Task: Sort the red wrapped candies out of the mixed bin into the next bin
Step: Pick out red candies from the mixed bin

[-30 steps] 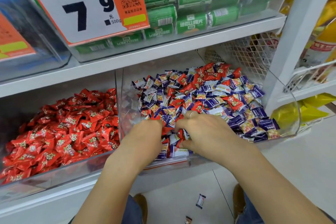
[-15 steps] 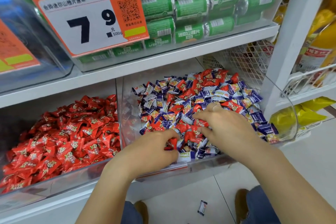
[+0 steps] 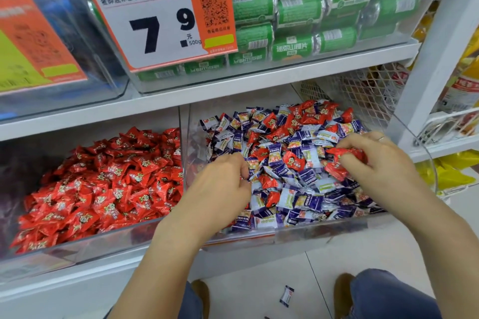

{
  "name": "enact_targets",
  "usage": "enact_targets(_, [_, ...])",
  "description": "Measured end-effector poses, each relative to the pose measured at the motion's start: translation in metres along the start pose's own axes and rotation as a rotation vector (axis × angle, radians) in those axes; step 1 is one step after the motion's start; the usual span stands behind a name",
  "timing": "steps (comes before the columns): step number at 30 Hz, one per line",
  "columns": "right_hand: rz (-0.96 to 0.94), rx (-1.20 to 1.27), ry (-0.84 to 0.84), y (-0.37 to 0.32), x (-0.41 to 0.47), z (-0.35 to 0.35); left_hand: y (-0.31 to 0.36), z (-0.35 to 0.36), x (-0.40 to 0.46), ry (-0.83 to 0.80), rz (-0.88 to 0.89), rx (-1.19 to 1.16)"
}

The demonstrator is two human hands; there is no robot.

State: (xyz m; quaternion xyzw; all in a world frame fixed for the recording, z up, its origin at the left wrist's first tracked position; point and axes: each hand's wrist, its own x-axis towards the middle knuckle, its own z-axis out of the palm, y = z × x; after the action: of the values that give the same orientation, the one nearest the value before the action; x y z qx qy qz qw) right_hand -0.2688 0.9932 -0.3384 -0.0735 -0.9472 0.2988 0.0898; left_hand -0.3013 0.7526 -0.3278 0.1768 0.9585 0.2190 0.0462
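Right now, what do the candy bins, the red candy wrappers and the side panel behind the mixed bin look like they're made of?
Mixed bin and red bin: clear rigid plastic, likely acrylic; the candies show through the glossy walls.
Red candy wrappers: thin printed plastic film, shiny, crinkled, with crimped ends.
Side panel: white mesh, probably painted metal, though it could be plastic.

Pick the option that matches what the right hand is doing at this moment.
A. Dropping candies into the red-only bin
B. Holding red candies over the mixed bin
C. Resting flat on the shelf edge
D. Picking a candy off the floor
B: the right hand has its fingers curled around red wrapped candies above the mixed bin, well away from the bin of red candies on the left.
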Motion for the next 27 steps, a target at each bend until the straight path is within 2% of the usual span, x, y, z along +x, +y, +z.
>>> enact_targets(6, [0.055, 0.092, 0.118, -0.004, 0.000, 0.012, 0.004, 0.024, 0.014, -0.018, 0.009, 0.171])
enact_targets(11, [0.054, 0.008, 0.093, -0.003, 0.004, 0.019, 0.015, 0.041, 0.031, -0.070, -0.027, 0.261])
enact_targets(15, [0.020, 0.052, 0.121, -0.013, 0.009, 0.015, 0.022, 0.047, 0.036, -0.138, -0.020, 0.298])
enact_targets(17, [-0.029, 0.049, 0.082, -0.022, 0.016, 0.016, 0.020, 0.041, 0.038, -0.134, -0.054, 0.260])
enact_targets(21, [-0.108, -0.210, -0.087, -0.042, 0.022, 0.030, 0.007, 0.019, 0.042, 0.007, -0.219, 0.071])
enact_targets(24, [-0.129, -0.464, -0.171, -0.045, 0.020, 0.045, 0.002, 0.015, 0.045, 0.030, -0.284, 0.095])
enact_targets(27, [-0.149, -0.495, -0.170, -0.041, 0.019, 0.052, 0.003, 0.023, 0.050, 0.042, -0.302, 0.102])
